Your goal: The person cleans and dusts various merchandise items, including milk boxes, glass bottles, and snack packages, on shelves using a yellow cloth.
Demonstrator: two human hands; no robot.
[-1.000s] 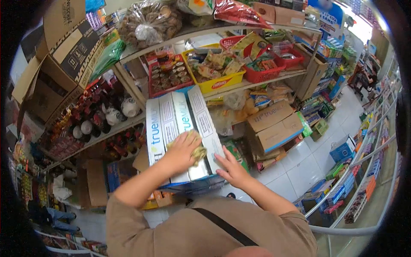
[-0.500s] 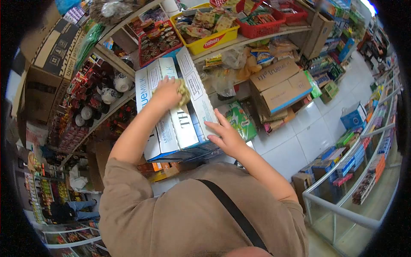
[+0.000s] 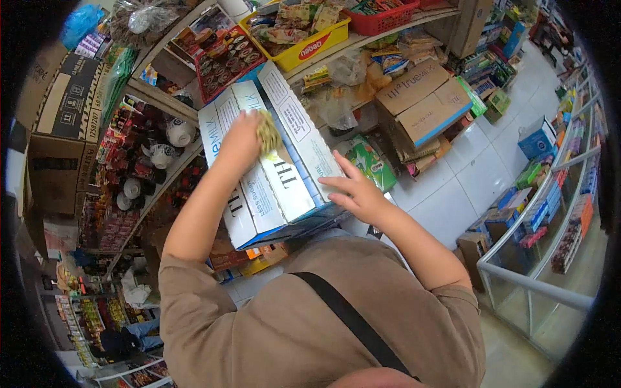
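A white and blue milk carton [image 3: 275, 194] stands in front of me, its long top flaps lying nearly flat with a narrow gap along the right one. My left hand [image 3: 240, 139] is closed around a crumpled yellow-green cloth [image 3: 268, 134], which rests on the middle flaps. At the carton's near right edge, my right hand [image 3: 359, 193] is open, fingers spread, with fingertips touching the right flap. The inside of the carton is hidden.
Behind the carton are shelves with a yellow basket [image 3: 299, 48] of packets and a red tray [image 3: 226, 61] of jars. A brown carton [image 3: 424, 107] sits to the right. Further right stands a glass display case [image 3: 530, 284]. Bottles and white teapots [image 3: 160, 155] fill the left shelf.
My left hand and the cloth have slid slightly left across the carton's top. The gap beside the right flap looks narrower. My right hand stays at the near right edge; the view has shifted a little.
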